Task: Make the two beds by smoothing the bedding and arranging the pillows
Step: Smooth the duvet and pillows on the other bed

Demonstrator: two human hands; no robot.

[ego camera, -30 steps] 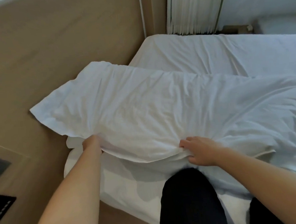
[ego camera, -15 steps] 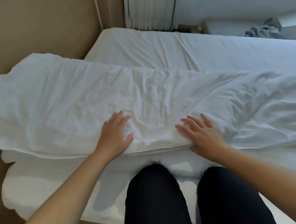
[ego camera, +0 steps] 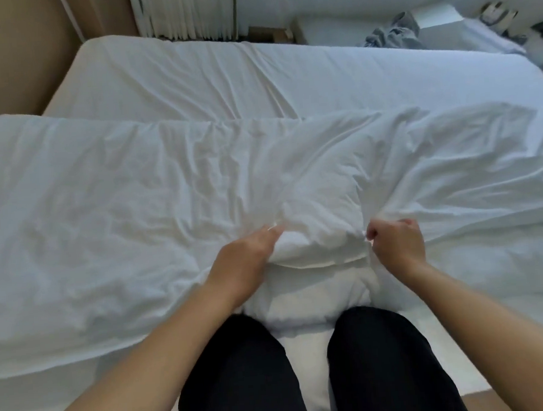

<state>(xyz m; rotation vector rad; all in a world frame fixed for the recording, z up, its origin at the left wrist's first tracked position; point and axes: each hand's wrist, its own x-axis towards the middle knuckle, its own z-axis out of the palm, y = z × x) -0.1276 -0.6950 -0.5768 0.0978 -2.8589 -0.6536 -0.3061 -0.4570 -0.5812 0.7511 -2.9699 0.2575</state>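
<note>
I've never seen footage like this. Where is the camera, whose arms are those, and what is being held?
There is no machine here. A person wears a camera on the head, looking forward and down, so you see their own arms and black trousers. The left hand and right hand each have a grip on the near edge of a rumpled white duvet, bunching it up between them. The duvet lies across a bed, and the bed's creased sheet shows beyond it. Some grey clothing lies farther back.

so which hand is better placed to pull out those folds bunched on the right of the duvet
Right. The right hand pinches the duvet just where the folds fan out; the left hand grips the edge farther from them.
</note>
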